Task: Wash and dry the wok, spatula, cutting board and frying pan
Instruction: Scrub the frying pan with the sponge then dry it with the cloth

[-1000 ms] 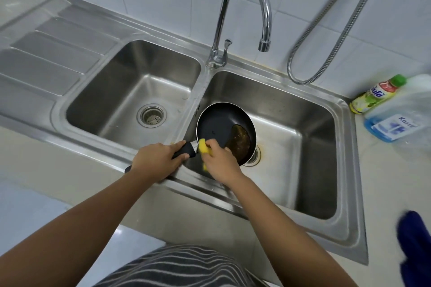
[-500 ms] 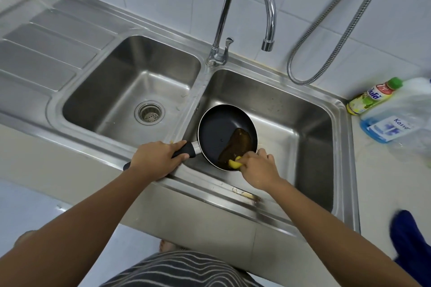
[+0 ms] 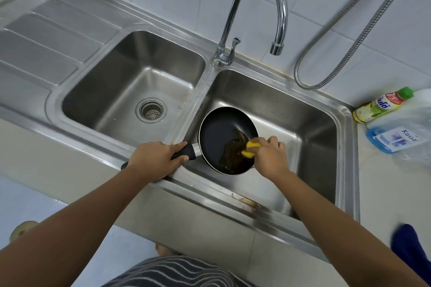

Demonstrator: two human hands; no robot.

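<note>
Frying pan [image 3: 219, 135] steadied over the sink [image 3: 303, 105] — handle clamped by left hand [image 3: 152, 159]; sponge [image 3: 250, 149] gripped by right hand [image 3: 271, 156] for scrubbing residue.

In the middle of the frame, the left hand [image 3: 152, 161] grips the black handle of the frying pan [image 3: 217, 133], held over the right basin of the sink [image 3: 345, 123]. The right hand [image 3: 270, 156] presses a yellow sponge [image 3: 250, 148] into brown liquid inside the pan. At the right edge, two bottles [image 3: 384, 103] lie on the tabletop [image 3: 384, 184].
</note>
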